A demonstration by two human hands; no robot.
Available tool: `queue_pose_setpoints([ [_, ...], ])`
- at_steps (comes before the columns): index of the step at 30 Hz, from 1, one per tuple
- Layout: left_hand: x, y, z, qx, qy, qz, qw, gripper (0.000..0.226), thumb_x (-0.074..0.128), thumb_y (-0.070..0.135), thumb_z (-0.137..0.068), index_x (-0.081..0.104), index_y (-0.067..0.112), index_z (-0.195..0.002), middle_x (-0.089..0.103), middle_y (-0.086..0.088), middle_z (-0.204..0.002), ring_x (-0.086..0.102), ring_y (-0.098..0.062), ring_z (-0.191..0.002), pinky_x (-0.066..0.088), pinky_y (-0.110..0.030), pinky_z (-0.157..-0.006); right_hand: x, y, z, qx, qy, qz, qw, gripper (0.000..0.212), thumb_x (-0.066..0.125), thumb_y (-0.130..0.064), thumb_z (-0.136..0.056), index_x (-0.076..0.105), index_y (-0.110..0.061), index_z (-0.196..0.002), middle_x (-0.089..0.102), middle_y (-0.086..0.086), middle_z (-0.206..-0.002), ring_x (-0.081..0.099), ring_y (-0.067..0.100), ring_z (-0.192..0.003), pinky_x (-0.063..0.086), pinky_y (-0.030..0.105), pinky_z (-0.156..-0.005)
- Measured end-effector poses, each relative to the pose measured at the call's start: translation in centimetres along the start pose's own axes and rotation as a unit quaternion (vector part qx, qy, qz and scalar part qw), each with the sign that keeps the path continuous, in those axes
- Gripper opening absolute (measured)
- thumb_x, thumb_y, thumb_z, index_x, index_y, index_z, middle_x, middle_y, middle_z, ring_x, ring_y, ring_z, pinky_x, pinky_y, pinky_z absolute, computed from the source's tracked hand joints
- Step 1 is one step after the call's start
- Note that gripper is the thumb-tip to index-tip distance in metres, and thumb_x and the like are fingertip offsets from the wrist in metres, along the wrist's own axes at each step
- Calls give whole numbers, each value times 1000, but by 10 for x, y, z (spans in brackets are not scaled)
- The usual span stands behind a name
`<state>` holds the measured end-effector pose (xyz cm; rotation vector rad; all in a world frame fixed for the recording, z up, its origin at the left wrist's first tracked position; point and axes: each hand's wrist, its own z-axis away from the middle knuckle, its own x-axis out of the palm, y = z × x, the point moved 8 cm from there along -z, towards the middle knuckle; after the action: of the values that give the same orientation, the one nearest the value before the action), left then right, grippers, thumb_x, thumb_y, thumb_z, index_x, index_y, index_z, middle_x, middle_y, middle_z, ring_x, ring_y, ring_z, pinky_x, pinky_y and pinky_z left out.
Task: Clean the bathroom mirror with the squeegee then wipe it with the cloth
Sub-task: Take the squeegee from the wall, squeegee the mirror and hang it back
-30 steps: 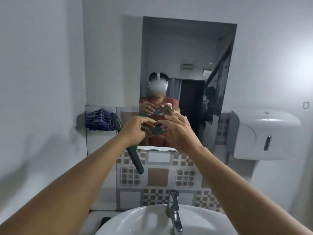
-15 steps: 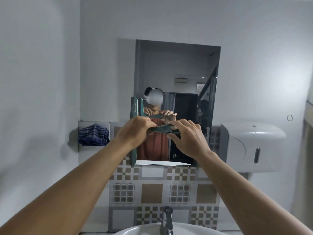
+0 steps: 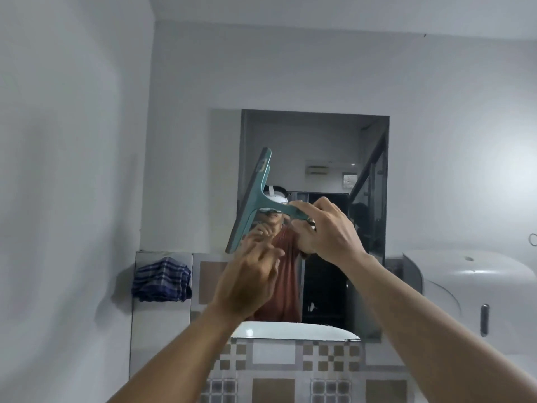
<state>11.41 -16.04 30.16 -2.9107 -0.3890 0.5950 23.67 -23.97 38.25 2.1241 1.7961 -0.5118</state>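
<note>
Squeegee (image 3: 252, 200) sits raised in front of the mirror (image 3: 315, 146), at its left edge. Its blade runs nearly upright, long axis leaning a little, top end tipped right and bottom end left. The handle sticks out sideways from the blade's middle toward the right, so the whole tool reads as a T on its side. I see my right hand (image 3: 327, 231) wrapped tight around the far end of that handle, fingers curled closed on it; the blade lies left of and above the grip. My left hand (image 3: 250, 282) hangs lower, just under the blade's bottom end, fingers loosely spread and holding nothing; whether a fingertip touches the blade I cannot tell. I count one squeegee, one mirror, one cloth (image 3: 161, 279). The cloth, blue plaid, hangs bunched on the wall left of the mirror, well apart from both hands. One white dispenser (image 3: 476, 289) is mounted at right.
</note>
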Motion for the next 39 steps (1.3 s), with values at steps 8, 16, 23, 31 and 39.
queue_pose_setpoints([
  [8, 82, -47, 13, -113, -129, -63, 983, 82, 76, 44, -83, 39, 21, -153, 27, -10, -162, 25, -29, -151, 42, -40, -115, 3, 9, -69, -25, -11, 33, 999, 38, 64, -37, -96, 62, -31, -133, 65, -2, -110, 64, 20, -96, 55, 37, -79],
  [16, 108, -68, 3, -122, -170, -95, 973, 107, 66, 52, -88, -12, 33, -158, -24, -11, -165, -18, -30, -154, 11, -46, -127, 8, 10, -117, -36, -24, 50, 998, 41, 55, -31, -99, 57, -40, -139, 63, 0, -111, 63, 23, -93, 55, 41, -82],
  [23, 127, -82, 2, -133, -201, -103, 965, 103, 65, 39, -91, -16, 37, -155, -33, -10, -162, -29, -28, -147, 8, -48, -127, 14, 12, -149, -64, -20, 82, 994, 40, 52, -29, -100, 59, -40, -137, 63, -3, -116, 59, 21, -108, 41, 41, -96],
  [31, 120, -86, -10, -129, -164, -122, 970, 95, 73, 52, -76, 22, 34, -155, 13, -16, -166, 19, -41, -151, 26, -53, -122, 16, 13, -171, -84, -23, 72, 994, 35, 57, -41, -98, 63, -40, -133, 52, -4, -102, 60, 20, -91, 41, 31, -82],
  [39, 125, -94, -19, -125, -148, -140, 971, 107, 78, 45, -76, 10, 38, -159, 1, -13, -169, 7, -37, -154, 21, -54, -123, 22, 11, -181, -114, -20, 123, 986, 32, 47, -42, -104, 66, -38, -129, 64, 4, -105, 63, 27, -96, 44, 37, -81],
])
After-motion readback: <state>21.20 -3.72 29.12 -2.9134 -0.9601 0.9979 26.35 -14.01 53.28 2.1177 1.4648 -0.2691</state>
